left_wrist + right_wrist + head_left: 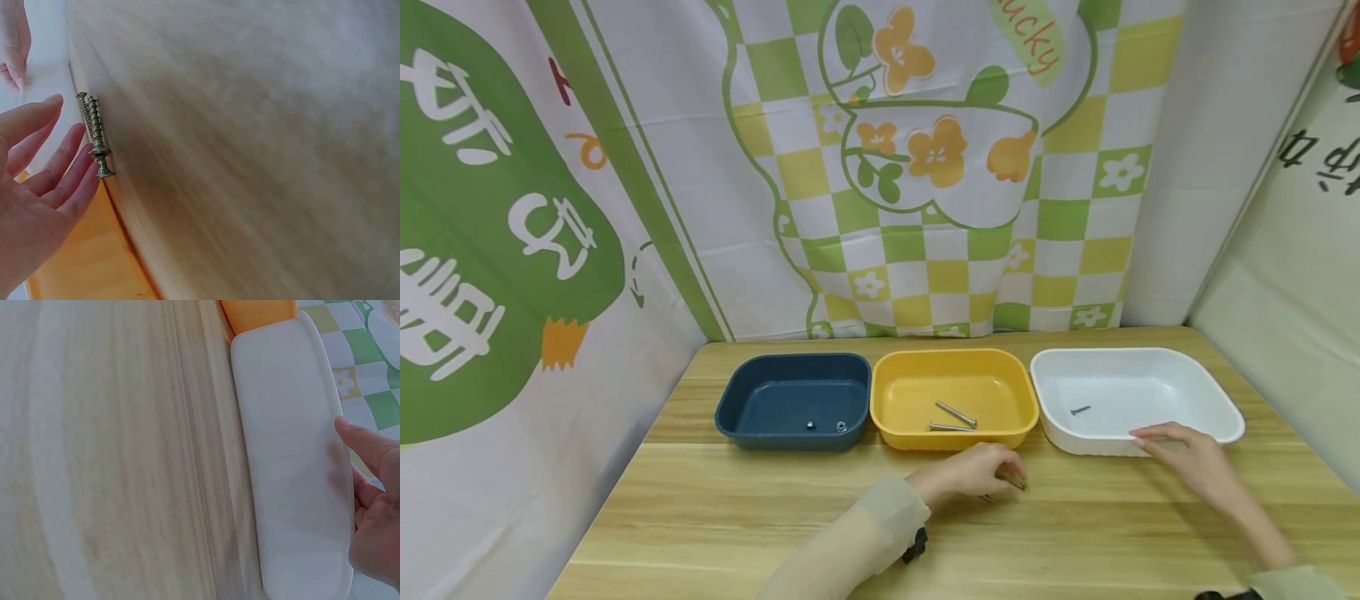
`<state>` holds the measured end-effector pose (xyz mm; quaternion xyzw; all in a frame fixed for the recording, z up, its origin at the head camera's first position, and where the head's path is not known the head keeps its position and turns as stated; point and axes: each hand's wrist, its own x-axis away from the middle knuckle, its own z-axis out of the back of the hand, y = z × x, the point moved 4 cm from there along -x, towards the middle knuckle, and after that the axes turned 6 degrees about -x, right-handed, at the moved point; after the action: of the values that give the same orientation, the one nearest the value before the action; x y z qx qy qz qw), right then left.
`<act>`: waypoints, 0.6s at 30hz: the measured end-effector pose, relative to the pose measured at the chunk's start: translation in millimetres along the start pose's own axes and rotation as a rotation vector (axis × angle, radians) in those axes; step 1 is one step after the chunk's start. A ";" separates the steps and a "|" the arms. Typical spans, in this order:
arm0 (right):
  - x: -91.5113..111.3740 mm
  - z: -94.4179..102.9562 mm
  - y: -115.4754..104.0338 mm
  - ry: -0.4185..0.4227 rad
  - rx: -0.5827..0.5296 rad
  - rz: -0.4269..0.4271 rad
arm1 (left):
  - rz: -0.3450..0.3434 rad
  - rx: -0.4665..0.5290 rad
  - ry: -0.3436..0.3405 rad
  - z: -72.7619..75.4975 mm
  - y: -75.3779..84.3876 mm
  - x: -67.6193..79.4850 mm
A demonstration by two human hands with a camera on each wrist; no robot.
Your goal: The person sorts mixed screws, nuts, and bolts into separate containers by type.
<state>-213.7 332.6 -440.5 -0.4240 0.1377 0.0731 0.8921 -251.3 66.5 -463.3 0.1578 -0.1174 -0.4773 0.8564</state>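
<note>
Over the table in front of the yellow tray (887, 421), my left hand (973, 471) reaches down with loosely bent fingers. Brass-coloured screws (97, 134) with coarse threads lie close by its fingertips; the thumb stands apart from them in the left wrist view. From above, one screw (987, 499) shows beneath the hand, partly hidden. On the right, my right hand (1195, 462) pinches the front rim of the white tray (287, 456), thumb on the outside and fingers over the edge. A small dark screw (1081, 410) lies inside that tray.
Two long silver bolts (957, 413) lie in the yellow tray. The dark blue tray (737, 429) to its left holds two small nuts (841, 427). All three trays stand side by side along the back of the wooden table (715, 517), before a patterned curtain (925, 275).
</note>
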 end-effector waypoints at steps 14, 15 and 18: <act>0.6 -0.1 1.5 -0.011 -0.006 -0.010 | -0.003 -0.056 -0.038 -8.2 -1.8 -2.5; 0.6 -0.1 1.8 -0.013 -0.003 -0.012 | -0.002 -0.063 -0.034 -8.5 -1.4 -2.5; 0.6 -0.1 2.1 -0.018 0.007 -0.016 | 0.004 -0.124 -0.021 -8.1 0.7 -1.4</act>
<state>-213.7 333.9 -442.3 -0.4215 0.1265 0.0692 0.8953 -248.7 69.3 -470.6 0.0993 -0.0967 -0.4836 0.8642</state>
